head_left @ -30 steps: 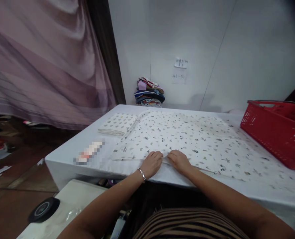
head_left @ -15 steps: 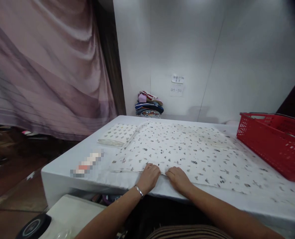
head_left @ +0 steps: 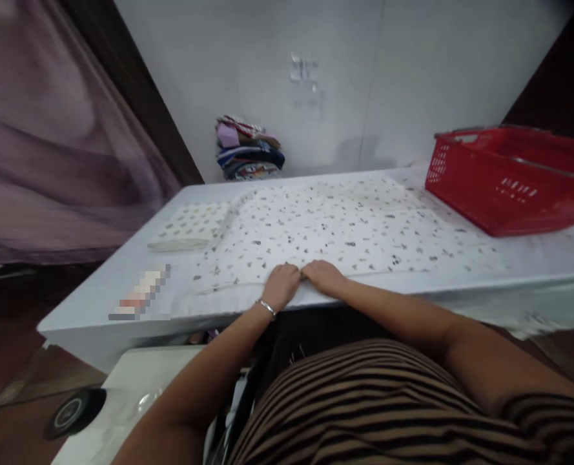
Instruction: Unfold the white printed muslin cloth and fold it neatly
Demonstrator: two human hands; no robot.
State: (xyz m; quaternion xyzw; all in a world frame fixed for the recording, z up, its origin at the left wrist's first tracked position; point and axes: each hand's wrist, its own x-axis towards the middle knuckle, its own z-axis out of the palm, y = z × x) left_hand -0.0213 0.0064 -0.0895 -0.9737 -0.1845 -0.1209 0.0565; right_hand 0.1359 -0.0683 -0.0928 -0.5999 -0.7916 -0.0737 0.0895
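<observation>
A thin white cloth with small dark printed figures lies spread over the white-covered table. At its near edge, my left hand has its fingers closed on the fabric; a silver bracelet circles that wrist. Close beside it, my right hand pinches the same edge, the two sets of fingertips almost touching. The fingertips themselves are partly hidden. A folded cream cloth with a leaf-like print rests at the left, against the spread cloth's side. Nearer me on that side lies a blurred-out flat item.
A red plastic basket stands on the table's right end. Folded textiles are piled behind the table by the white wall. A pinkish curtain hangs at left. Below the near edge sits a white surface with a black round object.
My view has tipped downward and turned right, so more of my striped top shows. My hands have come closer together along the cloth's near edge, both still holding it.
</observation>
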